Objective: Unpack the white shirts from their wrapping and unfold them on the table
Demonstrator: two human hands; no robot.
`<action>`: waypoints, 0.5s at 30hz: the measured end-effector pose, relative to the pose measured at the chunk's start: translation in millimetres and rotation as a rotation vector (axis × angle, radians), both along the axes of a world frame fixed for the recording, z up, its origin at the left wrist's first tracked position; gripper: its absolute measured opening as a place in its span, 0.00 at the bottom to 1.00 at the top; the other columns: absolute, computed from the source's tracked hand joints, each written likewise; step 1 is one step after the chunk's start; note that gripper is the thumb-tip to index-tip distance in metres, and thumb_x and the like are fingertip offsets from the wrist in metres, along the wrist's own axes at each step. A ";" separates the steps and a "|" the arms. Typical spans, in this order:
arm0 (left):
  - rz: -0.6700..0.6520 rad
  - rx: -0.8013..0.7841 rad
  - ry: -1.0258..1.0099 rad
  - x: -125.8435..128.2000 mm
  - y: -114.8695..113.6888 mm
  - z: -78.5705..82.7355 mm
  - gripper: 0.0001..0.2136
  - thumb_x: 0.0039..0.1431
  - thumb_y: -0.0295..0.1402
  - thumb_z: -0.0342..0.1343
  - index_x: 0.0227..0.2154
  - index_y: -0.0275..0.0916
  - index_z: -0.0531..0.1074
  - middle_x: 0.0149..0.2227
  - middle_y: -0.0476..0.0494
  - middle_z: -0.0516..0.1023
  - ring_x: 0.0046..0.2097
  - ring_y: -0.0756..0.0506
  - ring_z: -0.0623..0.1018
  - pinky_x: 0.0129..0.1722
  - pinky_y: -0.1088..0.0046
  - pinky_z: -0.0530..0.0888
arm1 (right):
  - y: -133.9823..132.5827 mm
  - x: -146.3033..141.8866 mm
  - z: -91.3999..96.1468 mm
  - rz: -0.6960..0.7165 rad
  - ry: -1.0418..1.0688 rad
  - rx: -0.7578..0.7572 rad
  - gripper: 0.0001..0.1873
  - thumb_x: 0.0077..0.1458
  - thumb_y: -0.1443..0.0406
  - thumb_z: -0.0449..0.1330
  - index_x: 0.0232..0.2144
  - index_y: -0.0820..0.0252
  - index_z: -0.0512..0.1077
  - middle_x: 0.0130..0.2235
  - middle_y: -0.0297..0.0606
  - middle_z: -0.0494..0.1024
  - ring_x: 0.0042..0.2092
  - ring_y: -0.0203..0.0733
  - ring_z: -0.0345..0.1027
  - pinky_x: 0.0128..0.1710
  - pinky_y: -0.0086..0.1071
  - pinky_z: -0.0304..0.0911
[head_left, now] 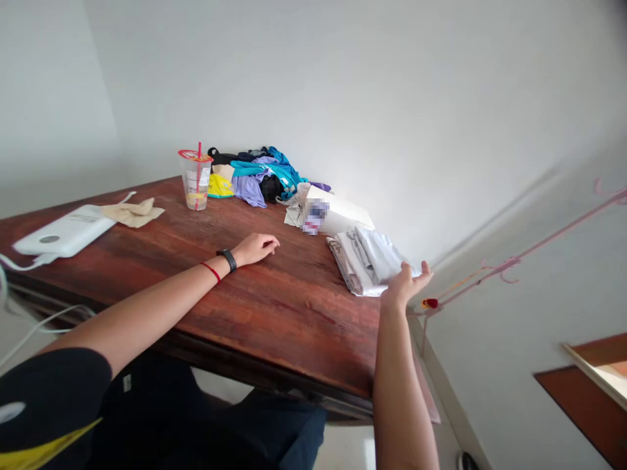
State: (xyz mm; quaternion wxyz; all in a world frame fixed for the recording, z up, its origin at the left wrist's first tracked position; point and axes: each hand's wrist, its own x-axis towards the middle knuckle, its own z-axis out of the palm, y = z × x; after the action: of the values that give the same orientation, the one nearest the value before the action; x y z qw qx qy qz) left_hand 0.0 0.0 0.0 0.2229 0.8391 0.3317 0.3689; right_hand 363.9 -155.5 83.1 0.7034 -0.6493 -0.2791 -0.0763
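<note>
My left hand rests on the wooden table, its fingers loosely bent and nothing held in them. A dark wristband and a red string are on that arm. At the table's right side, my right hand is open, thumb and fingers spread. It is beside the near right corner of a folded stack of white and pale cloth; whether it touches the stack I cannot tell. Behind the stack, against the wall, lies a white flat box-like thing.
A plastic cup with a red straw stands at the back left. Beside it lies a heap of blue, purple and black cloth. A white power bank with a cable and a brown napkin lie left. A pink rack is right.
</note>
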 end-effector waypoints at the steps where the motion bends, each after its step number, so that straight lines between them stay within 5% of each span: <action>1: 0.000 -0.001 0.001 0.1 0.1 -0.1 0.15 0.67 0.40 0.49 0.40 0.40 0.80 0.32 0.47 0.84 0.36 0.45 0.82 0.37 0.74 0.72 | -0.6 -1.7 0.8 0.014 0.002 0.005 0.35 0.55 0.61 0.53 0.65 0.61 0.56 0.68 0.55 0.53 0.70 0.56 0.47 0.66 0.56 0.51; 7: 0.003 -0.008 0.004 0.2 -0.3 -0.3 0.15 0.67 0.40 0.49 0.41 0.40 0.80 0.32 0.46 0.84 0.35 0.45 0.82 0.36 0.74 0.72 | -3.9 -6.4 5.8 0.055 -0.028 0.079 0.35 0.55 0.58 0.52 0.65 0.56 0.56 0.69 0.48 0.50 0.72 0.49 0.45 0.66 0.49 0.54; 15: 0.003 -0.008 0.008 0.1 -1.4 0.6 0.15 0.67 0.40 0.49 0.40 0.39 0.80 0.32 0.47 0.84 0.35 0.45 0.82 0.35 0.74 0.72 | -6.2 12.8 7.3 0.153 0.229 0.283 0.40 0.53 0.60 0.57 0.66 0.44 0.51 0.67 0.43 0.58 0.62 0.45 0.64 0.55 0.45 0.69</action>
State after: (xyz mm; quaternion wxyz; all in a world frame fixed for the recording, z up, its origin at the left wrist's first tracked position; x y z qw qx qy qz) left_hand 0.1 -1.4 0.6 0.2243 0.8393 0.3354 0.3644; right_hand 376.7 -161.6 90.4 0.8186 -0.5252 -0.2322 0.0135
